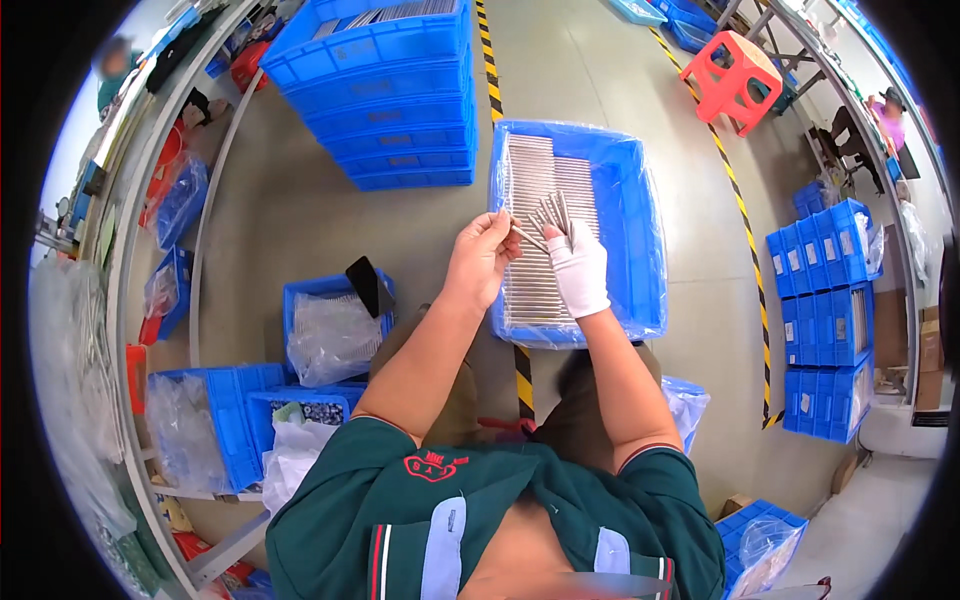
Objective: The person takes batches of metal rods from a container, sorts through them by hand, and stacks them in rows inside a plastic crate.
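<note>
Several slim silver metal rods [552, 212], pen-like in shape, fan out from my right hand [580, 270], which wears a white glove with bare fingertips and is closed around them. My bare left hand [482, 255] pinches one more rod [530, 236] at the bunch's left side. Both hands are over a blue plastic crate [655, 250] lined with clear film. Inside, rows of the same silver rods [530, 290] lie stacked side by side on the left and middle. The crate's right part shows its bare blue bottom.
A tall stack of blue crates [400, 110] stands beyond on the left. Near my left arm are a bag-covered crate [335, 335] and a dark phone-like slab [370, 287]. A red stool [733, 80] and more stacked crates [825, 300] stand right, past yellow-black floor tape [745, 205].
</note>
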Available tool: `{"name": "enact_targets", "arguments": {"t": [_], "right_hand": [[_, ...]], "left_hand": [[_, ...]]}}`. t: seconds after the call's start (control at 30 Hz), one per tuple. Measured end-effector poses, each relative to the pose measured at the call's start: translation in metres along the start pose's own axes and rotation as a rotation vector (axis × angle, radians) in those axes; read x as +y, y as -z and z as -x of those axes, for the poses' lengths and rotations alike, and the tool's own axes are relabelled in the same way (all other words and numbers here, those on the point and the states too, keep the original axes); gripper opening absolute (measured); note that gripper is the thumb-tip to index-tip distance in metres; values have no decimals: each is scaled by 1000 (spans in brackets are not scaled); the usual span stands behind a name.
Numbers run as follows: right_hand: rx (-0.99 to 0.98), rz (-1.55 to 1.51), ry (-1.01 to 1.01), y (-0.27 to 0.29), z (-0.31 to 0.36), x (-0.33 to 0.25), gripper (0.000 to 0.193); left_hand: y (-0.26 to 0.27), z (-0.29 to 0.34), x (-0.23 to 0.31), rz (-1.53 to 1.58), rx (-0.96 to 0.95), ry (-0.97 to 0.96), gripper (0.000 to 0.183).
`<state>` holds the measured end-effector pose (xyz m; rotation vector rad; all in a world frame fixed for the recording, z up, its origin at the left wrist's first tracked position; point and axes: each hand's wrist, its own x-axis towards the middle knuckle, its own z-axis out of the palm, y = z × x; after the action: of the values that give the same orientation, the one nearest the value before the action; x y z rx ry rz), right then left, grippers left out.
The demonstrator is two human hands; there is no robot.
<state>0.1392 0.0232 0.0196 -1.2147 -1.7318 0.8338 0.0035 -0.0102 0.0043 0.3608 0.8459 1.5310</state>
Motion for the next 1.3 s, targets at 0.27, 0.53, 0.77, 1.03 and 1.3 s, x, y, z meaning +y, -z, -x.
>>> {"name": "enact_targets", "arguments": {"t": [0.27, 0.53, 0.77, 1.03, 1.3], "right_hand": [[66, 71, 75, 5, 1, -3, 16], [43, 82, 49, 7, 0, -5, 14], [-86, -35, 10, 12, 4, -5, 16], [-80, 118, 43, 15, 5, -11, 14], [-93, 21, 37, 14, 4, -6, 16]], "left_hand": [[-4, -1, -8, -193, 3, -106, 14], [-9, 2, -5, -257, 2, -80, 13], [-7, -1, 4, -174, -13, -124, 13], [-6, 3, -2, -414, -9, -187, 11], [-5, -1, 6, -318, 10, -108, 12]]}}
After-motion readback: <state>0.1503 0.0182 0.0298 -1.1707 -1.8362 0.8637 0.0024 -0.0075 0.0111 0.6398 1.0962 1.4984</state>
